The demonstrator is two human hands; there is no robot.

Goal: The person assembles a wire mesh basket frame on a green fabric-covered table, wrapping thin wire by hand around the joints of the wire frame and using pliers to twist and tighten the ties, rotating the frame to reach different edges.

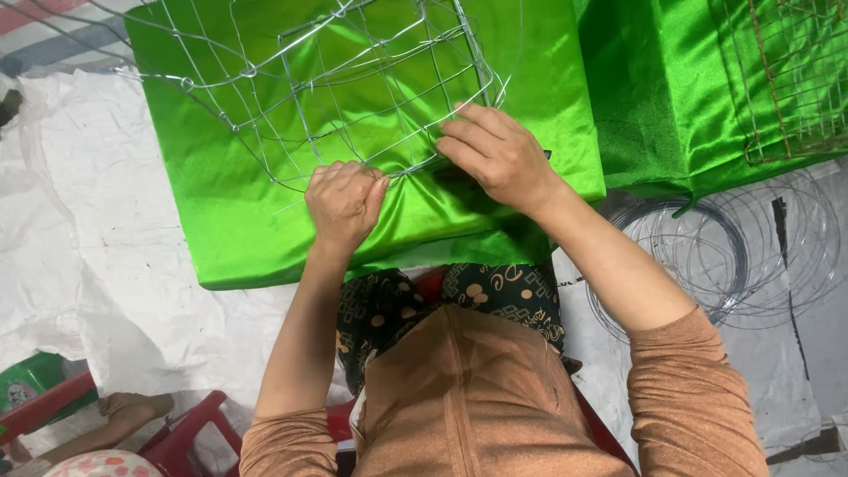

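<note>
Wire mesh frame (336, 79) sits upper centre on green satin box (265, 221). Left hand (343, 205) clenched on frame's lower edge wire; right hand (496, 157) just beside, fingers pinching same edge. Green-white packet (26, 382) lower left; wire coil (715, 256) at right.

A floor-level craft workshop, most likely a small home one.

Under both hands lies a block wrapped in shiny green satin cloth (265, 203), with a frame of bent wire mesh (353, 79) resting on it; up and to the right of the hands sits another green-covered block (654, 97) carrying a rustier wire grid (795, 79). Below that, right of the forearm, loose coils of thin wire (707, 256) lie on white plastic sheeting (97, 265) spread over the ground. Red plastic stools (190, 433) stand lower left, near the person's body.
</note>
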